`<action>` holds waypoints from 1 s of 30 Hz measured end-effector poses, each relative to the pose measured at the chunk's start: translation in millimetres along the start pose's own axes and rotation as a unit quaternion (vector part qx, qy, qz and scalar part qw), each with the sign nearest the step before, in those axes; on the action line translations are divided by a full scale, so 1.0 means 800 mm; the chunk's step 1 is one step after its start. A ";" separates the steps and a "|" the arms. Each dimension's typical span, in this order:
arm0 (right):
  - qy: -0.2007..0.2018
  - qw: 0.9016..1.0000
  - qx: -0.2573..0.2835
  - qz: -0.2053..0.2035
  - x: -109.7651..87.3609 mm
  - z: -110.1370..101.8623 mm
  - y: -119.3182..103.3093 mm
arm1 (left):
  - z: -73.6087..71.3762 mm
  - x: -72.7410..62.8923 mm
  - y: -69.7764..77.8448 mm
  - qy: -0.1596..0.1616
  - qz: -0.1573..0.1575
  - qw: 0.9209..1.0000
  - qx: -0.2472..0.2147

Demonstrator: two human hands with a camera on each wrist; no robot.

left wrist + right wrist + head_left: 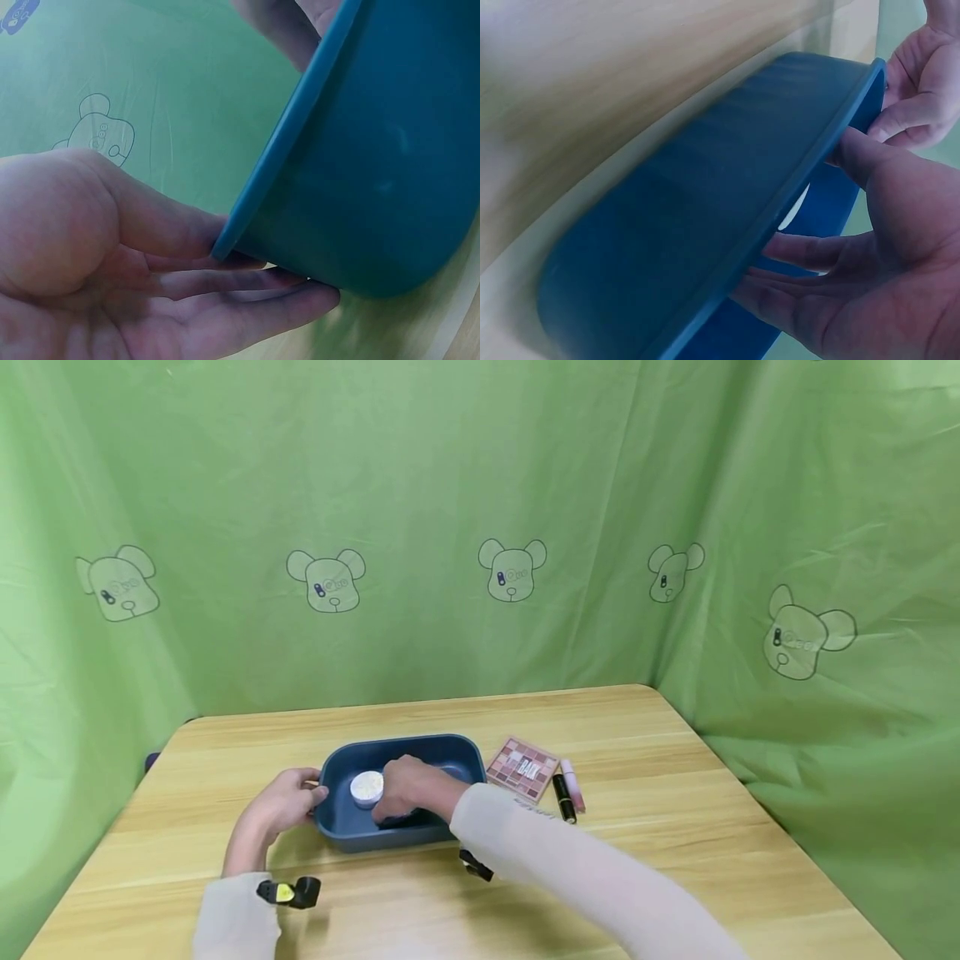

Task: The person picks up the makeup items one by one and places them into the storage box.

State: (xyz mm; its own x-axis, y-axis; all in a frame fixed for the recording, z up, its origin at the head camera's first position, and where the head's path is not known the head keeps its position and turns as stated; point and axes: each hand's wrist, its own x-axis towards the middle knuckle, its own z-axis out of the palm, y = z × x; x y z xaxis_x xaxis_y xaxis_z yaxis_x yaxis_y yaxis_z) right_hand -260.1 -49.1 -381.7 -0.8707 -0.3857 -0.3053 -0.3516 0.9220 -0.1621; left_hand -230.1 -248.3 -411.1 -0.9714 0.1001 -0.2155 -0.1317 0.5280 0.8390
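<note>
A dark blue rectangular bin with rounded corners stands on the table. My left hand grips its left end, thumb over the rim and fingers against the outer wall. My right hand reaches down into the bin, its fingertips hidden behind the near wall in the right wrist view. Beside it on the bin floor sits a round white container with a speckled top. Something dark shows under the right hand in the head view; I cannot tell whether the fingers hold it.
Just right of the bin lies a pink square makeup palette. Next to it are a black tube and a pale pink lip gloss tube. A green curtain with bear drawings hangs behind the wooden table.
</note>
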 end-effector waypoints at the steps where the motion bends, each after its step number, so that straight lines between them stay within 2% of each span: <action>1: 0.001 1.000 -0.007 -0.003 0.000 0.000 -0.001 | 0.000 0.000 0.000 0.000 -0.001 1.000 -0.001; 6: 0.002 0.999 -0.031 -0.015 0.002 0.003 -0.008 | -0.001 0.000 -0.001 0.000 -0.003 1.000 0.000; 13: -0.011 0.998 -0.063 0.008 0.004 0.009 -0.017 | -0.001 0.000 0.000 0.000 -0.003 1.000 -0.001; 20: -0.015 0.996 -0.088 0.002 0.005 0.011 -0.020 | -0.003 0.000 0.000 0.000 -0.003 1.000 0.000; 26: -0.029 0.990 -0.135 -0.031 0.008 0.012 -0.018 | -0.003 -0.001 -0.001 -0.001 -0.002 1.000 -0.003; 30: -0.039 0.990 -0.127 -0.039 0.007 0.011 -0.016 | -0.003 -0.001 -0.001 -0.002 -0.001 1.000 -0.005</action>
State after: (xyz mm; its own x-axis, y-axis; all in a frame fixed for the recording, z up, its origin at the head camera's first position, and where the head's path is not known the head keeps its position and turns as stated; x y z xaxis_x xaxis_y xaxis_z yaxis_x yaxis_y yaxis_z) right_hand -257.6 -63.8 -389.7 -0.8113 -0.4491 -0.3742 -0.5013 0.8638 0.0500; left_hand -229.4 -250.7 -410.1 -0.9704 0.1019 -0.2190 -0.1356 0.5206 0.8430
